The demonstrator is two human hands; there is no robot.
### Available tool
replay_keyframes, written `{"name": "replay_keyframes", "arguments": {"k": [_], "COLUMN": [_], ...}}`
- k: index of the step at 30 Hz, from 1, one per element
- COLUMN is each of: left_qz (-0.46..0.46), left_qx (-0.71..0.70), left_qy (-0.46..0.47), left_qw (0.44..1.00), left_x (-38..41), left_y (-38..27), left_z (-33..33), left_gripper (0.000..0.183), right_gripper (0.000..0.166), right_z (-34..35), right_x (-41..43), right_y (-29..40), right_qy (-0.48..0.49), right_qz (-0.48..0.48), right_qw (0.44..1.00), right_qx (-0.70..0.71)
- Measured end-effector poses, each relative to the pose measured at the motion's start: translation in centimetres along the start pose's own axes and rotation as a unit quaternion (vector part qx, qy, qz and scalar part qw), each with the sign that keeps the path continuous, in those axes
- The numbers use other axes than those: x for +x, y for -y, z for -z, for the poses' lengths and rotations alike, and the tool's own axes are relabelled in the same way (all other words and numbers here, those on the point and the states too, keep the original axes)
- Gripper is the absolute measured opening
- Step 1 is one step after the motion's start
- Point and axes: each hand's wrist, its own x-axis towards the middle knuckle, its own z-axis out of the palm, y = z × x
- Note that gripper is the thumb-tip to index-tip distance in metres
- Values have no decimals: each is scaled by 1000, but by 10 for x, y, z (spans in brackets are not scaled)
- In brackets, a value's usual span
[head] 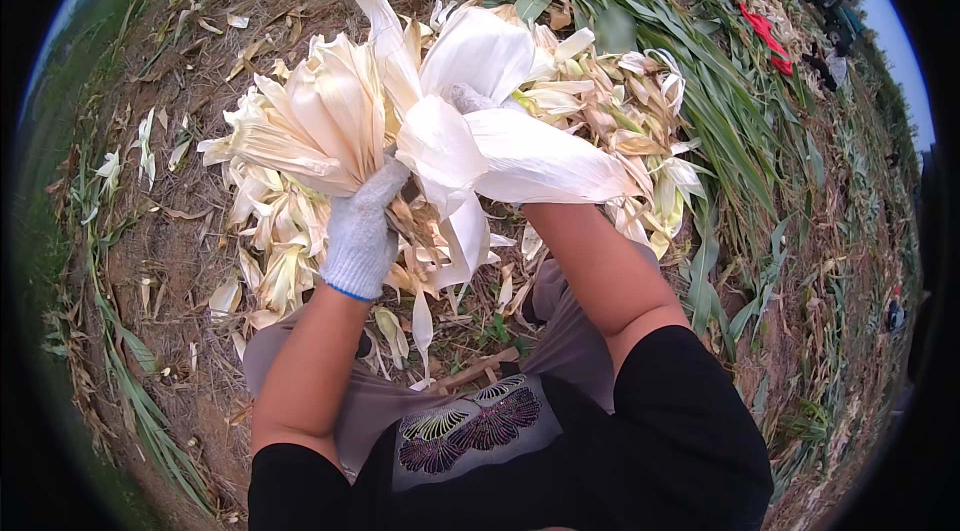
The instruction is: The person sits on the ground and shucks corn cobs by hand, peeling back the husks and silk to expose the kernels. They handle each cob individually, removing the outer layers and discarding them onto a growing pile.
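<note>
My left hand (365, 231), in a white knit glove with a blue edge, grips a thick bunch of pale corn husks (330, 111) by its gathered base. Broad white husk leaves (547, 156) fan out to the right of it. Behind these leaves is my right hand (480, 97), also gloved; only a small part of the glove shows, so what its fingers do is hidden. Heaps of loose husks lie on the ground under both hands, one heap (281, 268) at the left and another (630, 111) at the right.
Cut green corn stalks and leaves (675, 58) lie behind and to the right. Straw-strewn soil (202, 231) spreads at the left. A red cloth (765, 36) lies far right, near vehicles at the field's edge. A wooden piece (480, 367) is between my knees.
</note>
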Motion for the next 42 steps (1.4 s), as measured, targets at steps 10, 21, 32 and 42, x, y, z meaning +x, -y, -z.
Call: {"name": "replay_keyframes", "arguments": {"k": [10,21,32,42], "left_qz": [-52,39,101,59], "left_qx": [-41,-183,-164,-155], "left_qy": [-33,8,14,10], "left_qw": [997,982,981,986], "left_x": [11,16,12,13], "left_y": [-13,-32,-24,-9], "left_z": [1,24,13,20], "left_gripper": [42,21,14,28], "right_gripper": [33,70,67,36], "right_z": [-35,-35,-51,-35], "right_x": [-7,2,-3,6], "right_y": [6,9,2,6], "right_qy": [-93,39,42,-93], "right_qz": [39,20,52,113], "right_qw": [987,953,976,959], "right_qx": [-129,-301,-209,-244]}}
